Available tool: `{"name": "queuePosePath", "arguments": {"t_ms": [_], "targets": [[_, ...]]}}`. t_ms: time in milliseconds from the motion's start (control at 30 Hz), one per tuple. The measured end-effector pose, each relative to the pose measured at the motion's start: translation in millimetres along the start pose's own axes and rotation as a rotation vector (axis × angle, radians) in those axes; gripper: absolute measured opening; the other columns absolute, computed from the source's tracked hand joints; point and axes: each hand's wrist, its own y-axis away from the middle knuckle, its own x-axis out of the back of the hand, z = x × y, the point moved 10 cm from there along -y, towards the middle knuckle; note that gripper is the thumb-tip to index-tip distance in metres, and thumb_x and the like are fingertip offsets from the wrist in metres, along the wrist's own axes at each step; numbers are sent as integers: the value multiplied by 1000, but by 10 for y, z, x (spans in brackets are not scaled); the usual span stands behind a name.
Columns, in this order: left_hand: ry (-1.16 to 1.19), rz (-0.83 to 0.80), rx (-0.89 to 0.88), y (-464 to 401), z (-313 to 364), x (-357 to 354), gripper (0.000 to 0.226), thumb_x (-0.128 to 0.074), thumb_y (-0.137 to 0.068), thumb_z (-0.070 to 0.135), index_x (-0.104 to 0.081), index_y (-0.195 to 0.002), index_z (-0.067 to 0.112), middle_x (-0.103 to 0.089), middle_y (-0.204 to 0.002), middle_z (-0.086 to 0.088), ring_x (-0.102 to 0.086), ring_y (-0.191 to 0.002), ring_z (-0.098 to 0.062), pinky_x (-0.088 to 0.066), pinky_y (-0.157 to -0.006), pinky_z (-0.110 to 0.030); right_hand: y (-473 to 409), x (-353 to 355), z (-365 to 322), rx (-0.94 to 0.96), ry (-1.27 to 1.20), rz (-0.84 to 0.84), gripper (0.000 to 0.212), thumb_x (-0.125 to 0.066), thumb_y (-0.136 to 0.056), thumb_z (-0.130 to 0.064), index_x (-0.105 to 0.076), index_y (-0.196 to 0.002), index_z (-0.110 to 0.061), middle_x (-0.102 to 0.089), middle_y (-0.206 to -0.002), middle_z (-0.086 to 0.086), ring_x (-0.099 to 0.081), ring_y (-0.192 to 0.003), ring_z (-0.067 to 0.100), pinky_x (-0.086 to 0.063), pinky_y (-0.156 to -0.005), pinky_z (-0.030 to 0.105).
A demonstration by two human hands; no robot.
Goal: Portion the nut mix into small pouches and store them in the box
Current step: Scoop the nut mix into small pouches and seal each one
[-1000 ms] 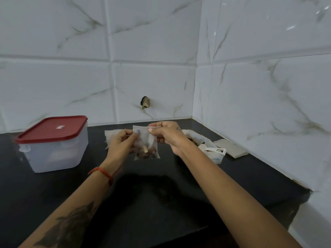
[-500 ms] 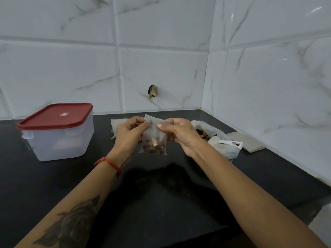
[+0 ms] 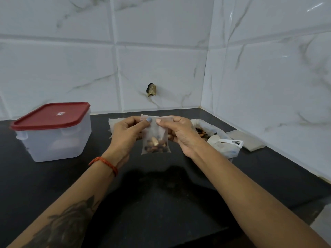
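Head view looks down on a dark worktop [image 3: 161,203] set in a corner of white marbled tiles. Both hands hold one small translucent pouch [image 3: 155,138] above the worktop, near the centre of the scene. The left hand [image 3: 125,135] pinches the pouch's top edge between thumb and curled fingers [image 3: 141,122]; the right hand [image 3: 180,133] pinches the same edge just beside it, so the two thumbs nearly meet. Mixed nuts [image 3: 155,146] sit in the bottom of the pouch, which hangs upright. At 9 o'clock from the pouch stands a clear plastic box [image 3: 53,138] with its red lid [image 3: 51,114] on. At 3 o'clock, partly behind the right hand, lies an open bag of nut mix [image 3: 223,149] with a white scoop [image 3: 227,141] resting in it. More pale pouches [image 3: 112,124] lie behind the left hand. A red thread band [image 3: 105,162] circles the left wrist.
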Motion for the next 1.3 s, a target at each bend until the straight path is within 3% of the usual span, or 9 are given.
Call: {"name": "queuePosePath", "arguments": {"t_ms": [67, 433, 667, 833, 933, 1100, 1300], "targets": [[12, 3, 7, 6, -4, -13, 9, -64, -86, 12, -66, -77, 11, -66, -76, -1, -64, -67, -4, -49, -56, -14, -5, 9, 5, 9, 4, 20, 5, -73, -78, -17, -70, -74, -18, -69, -75, 3, -64, -74, 17, -49, -71, 30], [-4, -35, 73, 56, -53, -77, 8, -62, -88, 16, -66, -88, 10, -68, -83, -3, -65, -71, -9, -53, -60, -18, 27, -43, -26, 32, 53, -12, 6, -68, -83, -17, -71, -83, -11, -68, -69, -2, -64, -63, 6, -47, -57, 18], [-60, 7, 50, 45, -16, -18, 9, -63, -87, 11, -66, -86, 3, -66, -78, -6, -66, -64, -6, -54, -63, -19, 11, -26, 47, -24, 106, 0, 24, -71, -81, -23, -71, -96, -4, -66, -73, 0, -58, -68, 7, -43, -61, 20], [-44, -1, 80, 35, -29, 0, 8, -62, -88, 14, -66, -82, 9, -67, -80, -5, -64, -71, -12, -53, -66, -24, 4, -23, 71, -85, -16, -30, 4, -67, -84, -15, -69, -81, -13, -68, -73, 0, -59, -63, 7, -44, -56, 17], [-57, -35, 99, 41, -45, -21, 15, -59, -90, 14, -67, -78, 13, -67, -69, 3, -63, -64, -7, -51, -61, -19, -5, 68, 77, -98, 6, 31, 10, -68, -82, -12, -67, -73, -16, -68, -73, 1, -59, -64, 7, -43, -54, 16], [-84, -6, 117, 9, -50, 70, 15, -58, -91, 16, -68, -80, 14, -66, -76, 1, -58, -74, -11, -46, -70, -24, -24, 32, 91, -123, -26, -33, 7, -62, -88, -13, -68, -85, -12, -67, -76, 0, -59, -64, 8, -45, -57, 18], [-159, -38, 91, 5, -40, 30, 18, -55, -93, 18, -65, -80, 13, -61, -75, 1, -54, -68, -8, -41, -65, -20, -16, 34, 116, -131, -2, -18, 15, -55, -94, -14, -67, -84, -14, -67, -79, 1, -60, -67, 9, -48, -66, 19]]}}
